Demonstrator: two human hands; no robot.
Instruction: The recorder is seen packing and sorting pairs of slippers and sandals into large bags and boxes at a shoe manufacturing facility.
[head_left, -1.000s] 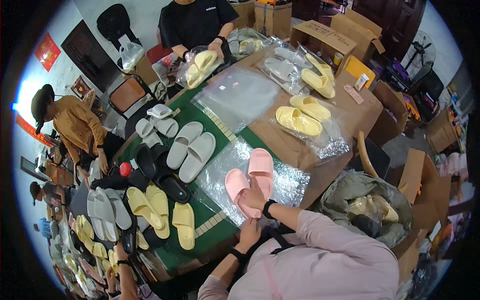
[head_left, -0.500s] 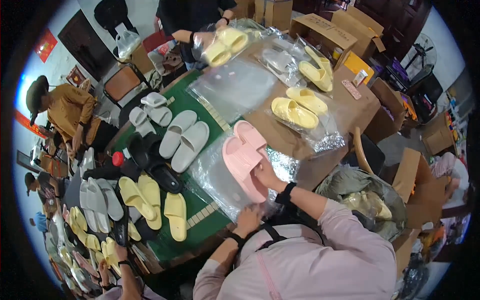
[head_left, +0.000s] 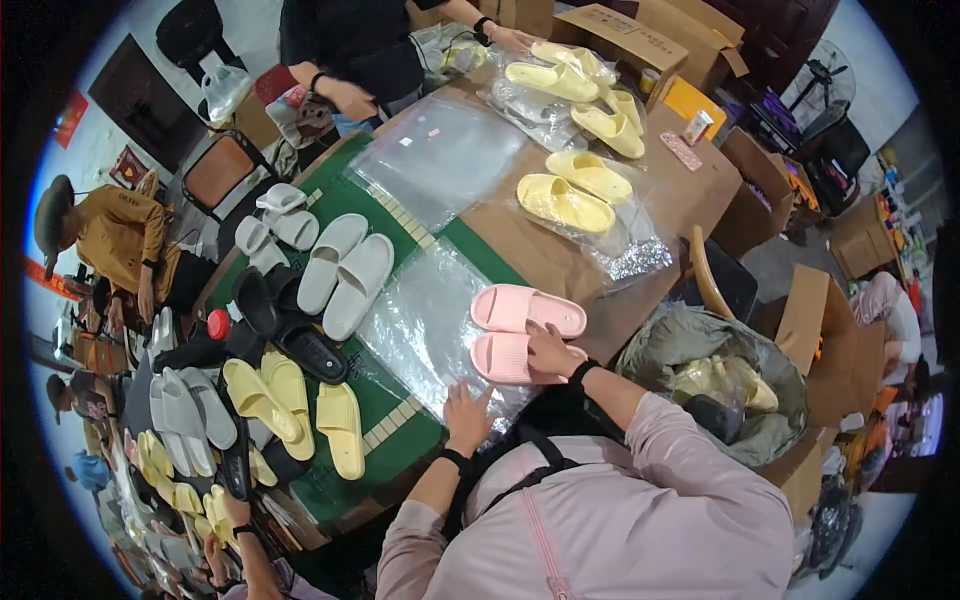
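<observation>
A pair of pink slippers [head_left: 508, 309] lies side by side near the table's front edge, toes to the left, partly over a clear plastic bag [head_left: 425, 320]. My right hand [head_left: 548, 352] is closed on the nearer slipper, with its fingers at the strap opening. On the near end of the bag my left hand [head_left: 468, 415] rests with its fingers spread, holding nothing. Grey slippers [head_left: 345, 275] sit on the green mat left of the bag. A single yellow slipper [head_left: 340, 432] lies left of my left hand.
Bagged yellow slippers [head_left: 568, 203] lie on brown paper across the table. More clear bags [head_left: 440, 160] are stacked farther back. A person in black [head_left: 350, 45] stands opposite, one hand near bagged slippers. A lined bin [head_left: 660, 370] and a wooden chair back [head_left: 708, 280] flank my right side.
The pink slippers have come down from a tilted hold to lying flat, turned sideways. My left hand's fingers have spread. Across the table, the person has put down bagged yellow slippers.
</observation>
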